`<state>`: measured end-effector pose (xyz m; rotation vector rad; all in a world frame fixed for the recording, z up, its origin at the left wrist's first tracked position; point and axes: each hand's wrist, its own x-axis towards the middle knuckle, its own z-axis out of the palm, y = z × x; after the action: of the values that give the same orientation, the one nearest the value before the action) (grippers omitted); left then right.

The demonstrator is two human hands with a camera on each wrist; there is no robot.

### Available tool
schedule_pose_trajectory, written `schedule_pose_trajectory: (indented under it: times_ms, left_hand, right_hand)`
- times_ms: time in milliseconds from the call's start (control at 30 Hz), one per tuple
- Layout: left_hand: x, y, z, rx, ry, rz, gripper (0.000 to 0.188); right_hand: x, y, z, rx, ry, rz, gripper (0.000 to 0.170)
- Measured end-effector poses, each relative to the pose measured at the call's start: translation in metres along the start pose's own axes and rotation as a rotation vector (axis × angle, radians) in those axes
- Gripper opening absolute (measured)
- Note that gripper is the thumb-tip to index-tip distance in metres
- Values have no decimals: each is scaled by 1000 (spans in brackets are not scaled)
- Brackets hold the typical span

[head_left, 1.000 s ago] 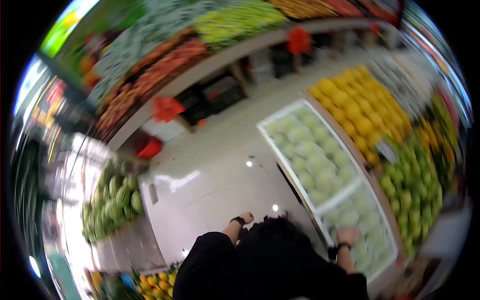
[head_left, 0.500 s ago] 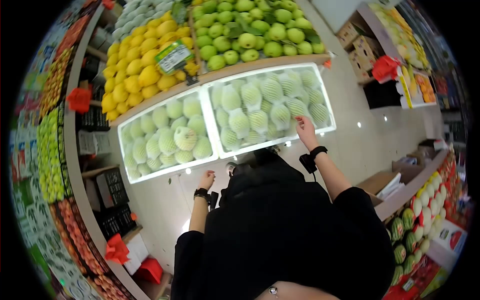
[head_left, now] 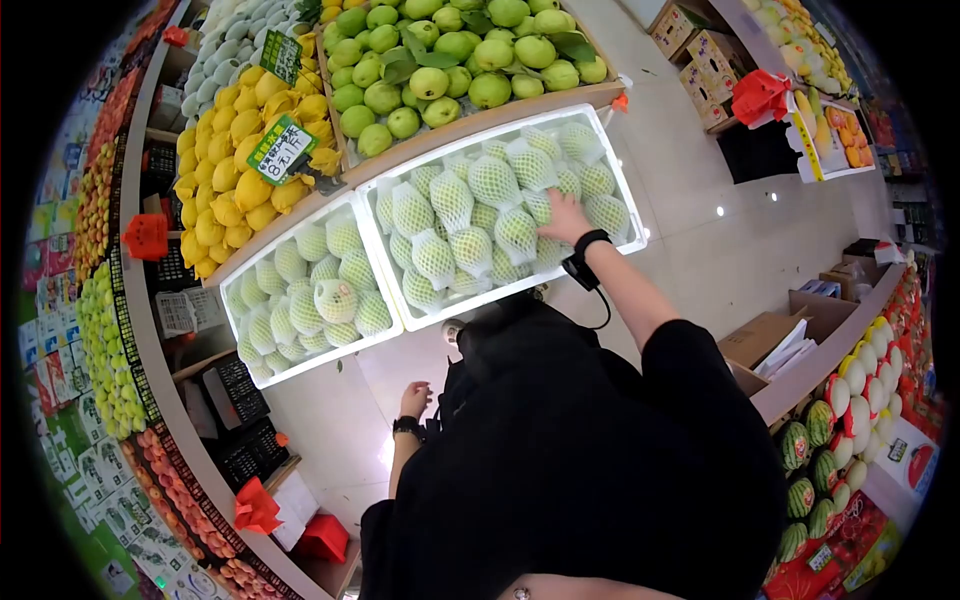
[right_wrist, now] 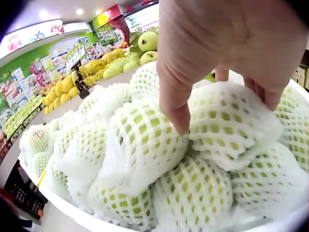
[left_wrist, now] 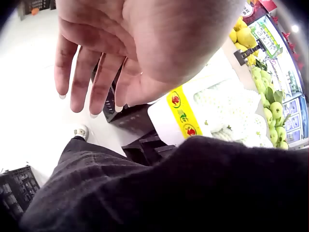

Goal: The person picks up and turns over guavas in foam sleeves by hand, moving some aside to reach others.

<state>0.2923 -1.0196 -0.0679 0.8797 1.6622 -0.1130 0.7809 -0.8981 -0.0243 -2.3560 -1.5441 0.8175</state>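
My right hand (head_left: 567,218) reaches into the right-hand white foam box (head_left: 393,318) of green fruit in white foam nets. In the right wrist view its thumb and fingers straddle one foam-netted green fruit (right_wrist: 231,121), thumb at the near left side and fingers over the far side. That fruit sits among several others, including a netted fruit (right_wrist: 145,140) right beside the thumb. My left hand (head_left: 415,398) hangs by my body, holding nothing. Its fingers are loosely extended in the left wrist view, with the boxes beyond them.
A second foam box (head_left: 262,376) of netted fruit adjoins on the left. Behind lie leafy green fruit (head_left: 490,88) and yellow-wrapped fruit (head_left: 225,180) with a price sign (head_left: 282,150). Black crates (head_left: 235,400) stand under the left shelf; a cardboard box (head_left: 755,340) is at right.
The view has swung round from the aisle to face the boxes. My right hand has moved from the front rim further in among the netted fruit; the left still hangs low.
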Motion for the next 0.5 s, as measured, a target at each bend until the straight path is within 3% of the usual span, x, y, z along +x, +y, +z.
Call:
schedule_pose_trajectory:
  times_ms: [133, 267, 500]
  left_hand:
    - [-15, -21, 15, -57, -9, -99, 25]
    - [-4, -32, 33, -71, -57, -76, 26]
    - [21, 6, 36, -33, -42, 86, 27]
  right_hand:
    - [20, -11, 16, -263, -82, 202, 83]
    - [8, 1, 6, -118, -15, 21, 80]
    - [-21, 19, 15, 181, 185, -88, 78]
